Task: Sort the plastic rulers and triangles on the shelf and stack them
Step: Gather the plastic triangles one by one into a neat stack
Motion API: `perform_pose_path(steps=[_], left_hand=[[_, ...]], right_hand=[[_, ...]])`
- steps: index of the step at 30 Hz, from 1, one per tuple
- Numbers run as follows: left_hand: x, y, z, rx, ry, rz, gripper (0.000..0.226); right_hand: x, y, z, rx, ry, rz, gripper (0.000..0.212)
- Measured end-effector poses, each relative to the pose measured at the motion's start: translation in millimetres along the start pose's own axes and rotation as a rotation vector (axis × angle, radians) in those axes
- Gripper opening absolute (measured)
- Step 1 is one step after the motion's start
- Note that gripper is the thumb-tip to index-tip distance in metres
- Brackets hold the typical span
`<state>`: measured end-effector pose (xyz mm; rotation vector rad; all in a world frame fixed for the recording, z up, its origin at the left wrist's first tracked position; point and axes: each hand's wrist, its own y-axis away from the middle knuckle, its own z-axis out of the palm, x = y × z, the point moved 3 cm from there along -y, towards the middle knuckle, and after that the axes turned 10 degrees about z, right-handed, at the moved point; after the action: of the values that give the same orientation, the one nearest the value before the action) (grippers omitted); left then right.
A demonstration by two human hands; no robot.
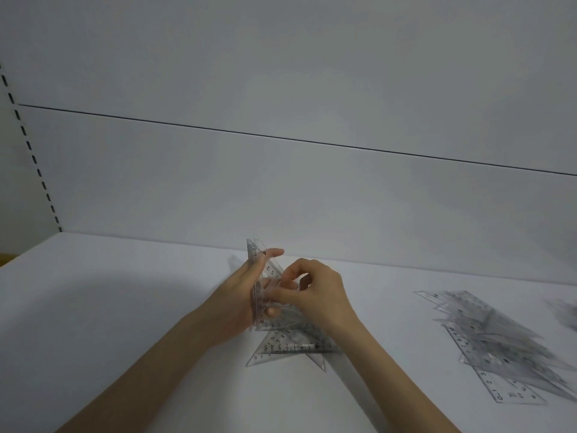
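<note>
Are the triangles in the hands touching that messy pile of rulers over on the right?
Apart. The head view shows a stretch of bare shelf between the held triangles and the pile.

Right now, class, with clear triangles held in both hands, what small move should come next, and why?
Probably lower the held triangles onto the flat triangles just below. The left hand grips them on edge, the right hand pinches them, and the mixed pile at right waits unsorted.

A white back panel [281, 73], crossed by a thin dark seam [296, 140], rises behind, with a slotted upright [31, 151] along its left edge and a brown patch [4, 259] below.
</note>
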<state>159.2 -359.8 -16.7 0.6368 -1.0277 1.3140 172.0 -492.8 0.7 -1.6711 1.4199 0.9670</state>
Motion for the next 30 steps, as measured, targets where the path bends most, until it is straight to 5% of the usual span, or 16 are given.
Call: perform_pose_path(steps=[4,10,21,24,27,30], left_hand=[[11.4,-6.2,-12.5,0.167,0.028,0.113,0.034],[16.3,-10.5,-33.9,0.355,0.057,0.144,0.022],[15.0,-11.2,-33.4,0.429,0.06,0.122,0.018],[14.3,-12.5,-33.5,0.454,0.084,0.079,0.011],[16.6,-12.1,-34.4,0.486,0.134,0.089,0.009],[19.1,-10.1,-27.3,0.464,0.161,0.116,0.016]], right_hand=[[7.0,-13.0,-30.2,0.063,0.07,-0.101,0.007],[19.4,-10.8,-24.6,-0.229,0.674,-0.138,0.047],[9.1,2.9,-25.4,-0.13,0.764,-0.494,0.011],[5.5,3.6,-28.9,0.131,0.675,-0.645,0.009],[-1.9,4.7,-36.7,0.366,0.432,-0.559,0.01],[-3.7,4.0,-38.0,0.138,-0.134,-0.166,0.014]])
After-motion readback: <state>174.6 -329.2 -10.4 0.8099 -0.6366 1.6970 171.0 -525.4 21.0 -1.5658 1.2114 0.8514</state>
